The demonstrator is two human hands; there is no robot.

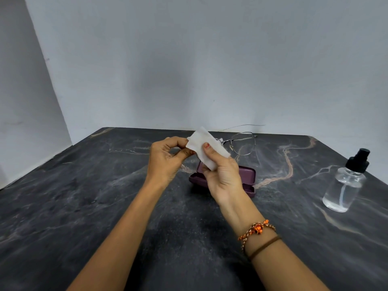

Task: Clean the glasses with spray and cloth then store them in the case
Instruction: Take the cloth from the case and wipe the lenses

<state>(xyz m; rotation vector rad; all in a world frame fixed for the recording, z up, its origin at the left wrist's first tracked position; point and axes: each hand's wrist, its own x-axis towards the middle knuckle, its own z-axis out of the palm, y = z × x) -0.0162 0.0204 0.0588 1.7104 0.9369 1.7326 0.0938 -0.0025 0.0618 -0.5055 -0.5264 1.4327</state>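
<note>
Right hand (222, 175) is pinching cloth (206, 149) over glasses (243, 143); left hand (168, 158) is gripping their left end, frame running left-right above open case (247, 175). Spray (344, 185) is standing near table (84, 206) right edge.

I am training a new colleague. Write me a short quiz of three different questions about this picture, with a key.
1. True or false: the purple case on the table is closed.
2. Which hand presses the white cloth against the glasses? A) left B) right C) neither
3. Fill in: the spray bottle stands upright at the person's ____ side, touched by no hand.

Key
1. False: the case is open, its lid raised.
2. B: the right hand holds the cloth on one lens, while the left hand pinches at the cloth's other edge.
3. right
</note>
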